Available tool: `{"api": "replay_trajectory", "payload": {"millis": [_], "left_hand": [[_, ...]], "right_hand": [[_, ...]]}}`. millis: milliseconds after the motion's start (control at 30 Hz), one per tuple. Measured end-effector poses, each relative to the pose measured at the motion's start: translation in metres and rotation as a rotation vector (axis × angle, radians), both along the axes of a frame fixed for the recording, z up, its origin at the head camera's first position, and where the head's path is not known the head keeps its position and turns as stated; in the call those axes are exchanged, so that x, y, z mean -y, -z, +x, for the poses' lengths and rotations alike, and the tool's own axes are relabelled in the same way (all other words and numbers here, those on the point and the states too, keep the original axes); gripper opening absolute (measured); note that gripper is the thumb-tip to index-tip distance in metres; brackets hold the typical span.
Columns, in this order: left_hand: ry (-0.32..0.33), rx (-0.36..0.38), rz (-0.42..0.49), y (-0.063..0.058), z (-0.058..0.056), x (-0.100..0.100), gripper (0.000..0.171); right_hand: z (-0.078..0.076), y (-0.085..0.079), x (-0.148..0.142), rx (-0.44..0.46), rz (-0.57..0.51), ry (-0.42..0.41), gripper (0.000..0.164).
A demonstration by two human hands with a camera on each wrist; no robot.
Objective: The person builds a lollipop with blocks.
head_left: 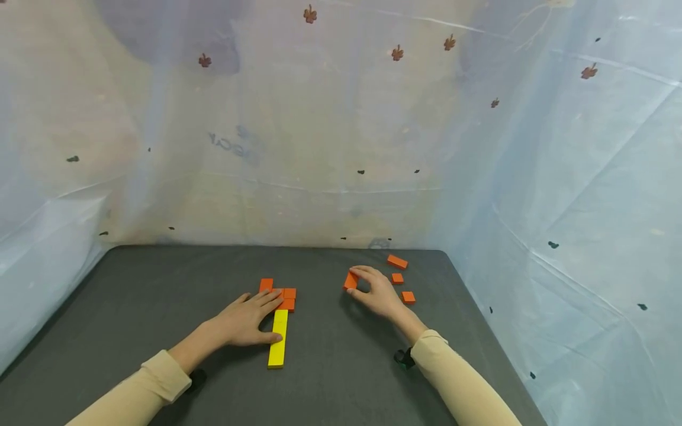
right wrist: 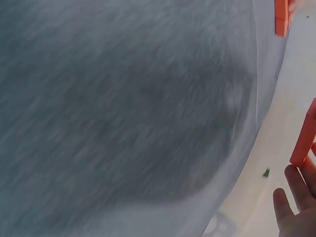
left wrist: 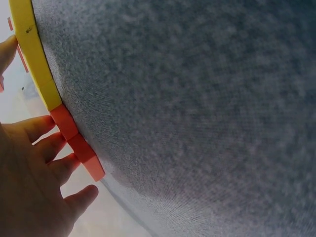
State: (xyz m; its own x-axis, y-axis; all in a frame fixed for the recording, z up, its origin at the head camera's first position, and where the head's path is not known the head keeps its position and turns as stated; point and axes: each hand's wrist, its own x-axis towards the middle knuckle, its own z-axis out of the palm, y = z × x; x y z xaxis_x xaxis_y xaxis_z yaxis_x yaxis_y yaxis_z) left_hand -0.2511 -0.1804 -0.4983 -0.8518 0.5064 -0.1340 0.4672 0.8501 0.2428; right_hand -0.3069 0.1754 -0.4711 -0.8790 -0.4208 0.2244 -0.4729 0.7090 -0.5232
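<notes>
On the dark table, orange blocks [head_left: 289, 293] lie grouped at the top end of a yellow strip of blocks [head_left: 277, 349]. My left hand [head_left: 242, 322] rests over this group with its fingers spread and straight, fingertips on the orange blocks and thumb at the yellow strip. In the left wrist view its fingertips touch the side of the red-orange blocks [left wrist: 74, 136]. To the right, my right hand [head_left: 378, 293] pinches an orange block [head_left: 350, 280] between thumb and fingers, held above the table. The right wrist view shows that orange block [right wrist: 303, 138] at the fingertips.
Three loose orange pieces lie beyond the right hand: a longer block [head_left: 397, 261], a small block [head_left: 397, 278] and another small block [head_left: 408, 297]. A translucent plastic sheet [head_left: 298, 207] hangs behind the table [head_left: 341, 378] and along both sides.
</notes>
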Motion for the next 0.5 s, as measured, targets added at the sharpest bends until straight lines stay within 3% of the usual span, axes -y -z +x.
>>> {"api": "replay_trajectory", "payload": {"millis": [500], "left_hand": [[-0.001,-0.015,-0.013,0.001,-0.001,0.0,0.101]], "right_hand": [[-0.012,0.013,0.06,0.044,0.084,-0.182,0.058]]}}
